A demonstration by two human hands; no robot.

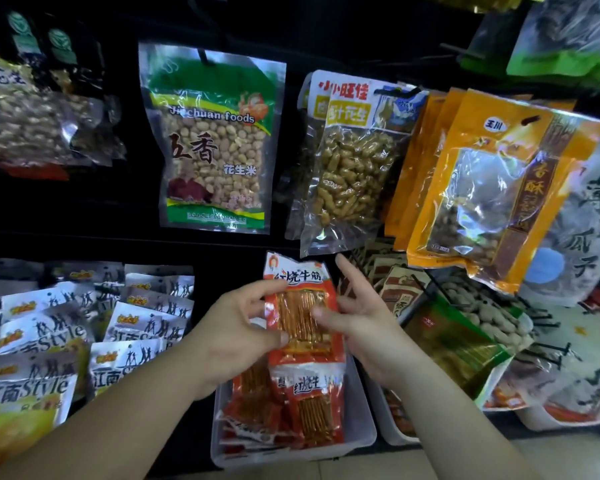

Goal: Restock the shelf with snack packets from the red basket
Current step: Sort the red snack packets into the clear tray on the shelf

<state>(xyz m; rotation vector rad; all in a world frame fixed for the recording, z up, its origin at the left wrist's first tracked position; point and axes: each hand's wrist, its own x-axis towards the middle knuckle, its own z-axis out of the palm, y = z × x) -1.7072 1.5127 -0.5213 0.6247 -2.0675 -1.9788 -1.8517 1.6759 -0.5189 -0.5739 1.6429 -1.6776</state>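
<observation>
L hand (236,327) is pinching the red snack packet (300,306) by its left edge. R hand (364,327) is pinching the right edge w/ the thumb. It's hanging just above the white bin (291,457). Best to be sliding it in flat, front facing out. The bin is holding more red packets (309,403). The next bin (380,414) is holding snacks too. Red basket isn't showing.

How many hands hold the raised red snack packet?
2. The left hand pinches the red snack packet at its left edge; the right hand holds its right edge, thumb across the front.
</observation>
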